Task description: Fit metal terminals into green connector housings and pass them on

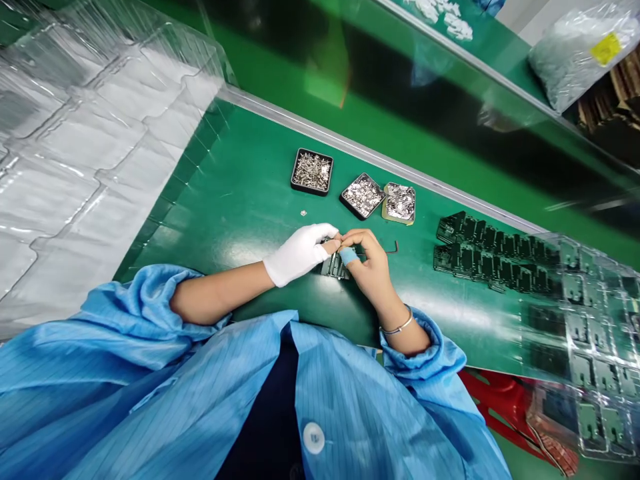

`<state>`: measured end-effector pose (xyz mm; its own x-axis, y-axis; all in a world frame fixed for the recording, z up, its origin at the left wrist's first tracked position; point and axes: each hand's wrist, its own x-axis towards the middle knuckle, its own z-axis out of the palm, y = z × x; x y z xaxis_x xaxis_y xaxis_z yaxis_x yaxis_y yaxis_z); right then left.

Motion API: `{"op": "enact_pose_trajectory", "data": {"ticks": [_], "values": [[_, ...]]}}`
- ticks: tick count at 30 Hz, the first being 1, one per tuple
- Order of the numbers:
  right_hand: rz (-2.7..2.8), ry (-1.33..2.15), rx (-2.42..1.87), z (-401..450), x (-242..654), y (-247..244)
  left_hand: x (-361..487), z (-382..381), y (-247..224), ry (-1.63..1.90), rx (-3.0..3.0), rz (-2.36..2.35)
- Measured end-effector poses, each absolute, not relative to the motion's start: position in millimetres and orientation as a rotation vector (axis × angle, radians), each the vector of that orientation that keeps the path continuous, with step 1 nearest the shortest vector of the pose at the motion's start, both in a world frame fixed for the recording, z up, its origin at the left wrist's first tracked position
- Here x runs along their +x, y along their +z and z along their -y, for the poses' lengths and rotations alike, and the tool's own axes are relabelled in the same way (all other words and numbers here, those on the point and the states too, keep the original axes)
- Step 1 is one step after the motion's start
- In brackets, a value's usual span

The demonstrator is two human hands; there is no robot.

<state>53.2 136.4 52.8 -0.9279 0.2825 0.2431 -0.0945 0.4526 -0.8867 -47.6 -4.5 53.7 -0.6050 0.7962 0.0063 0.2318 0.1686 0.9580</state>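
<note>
Green board (pixel 335 268) with metallic strips sat on or just above counter (pixel 250 200); looked light, stiff, fragile, best held by edges; white-gloved left hand (pixel 303 252) and right hand (pixel 369 263) pinched at its far edge, exact hold hidden; beyond board, square black tray (pixel 311 191) held shiny metal bits (pixel 313 170).

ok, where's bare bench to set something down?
Free: bench between left clear trays and leftmost parts box; also between board rows and right sleeve. Crowded: around left hand and right hand, and right end, with board trays.
</note>
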Motion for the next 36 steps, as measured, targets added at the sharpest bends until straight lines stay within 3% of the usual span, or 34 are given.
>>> {"op": "enact_pose_trajectory", "data": {"ticks": [4, 11, 17, 23, 36], "values": [[2.265, 1.713, -0.293, -135.1, 52.9, 52.2, -44.0, 1.6, 54.8, 1.522, 0.901, -1.884], [2.377, 1.591, -0.224, -137.0, 56.2, 51.7, -47.0, 4.1, 52.4, 1.475, 1.059, -2.032], [2.521, 1.296, 0.080, -147.3, 71.5, 52.2, -69.1, 21.6, 58.1, 1.754, 1.207, -2.106], [2.684, 1.108, 0.184, -132.3, 76.1, 56.2, -69.3, 22.2, 62.3, 1.647, 1.279, -2.196], [2.284, 1.139, -1.070, -258.8, 238.5, 73.4, -53.0, 26.6, 70.1, 1.145, 1.550, -2.300]]}}
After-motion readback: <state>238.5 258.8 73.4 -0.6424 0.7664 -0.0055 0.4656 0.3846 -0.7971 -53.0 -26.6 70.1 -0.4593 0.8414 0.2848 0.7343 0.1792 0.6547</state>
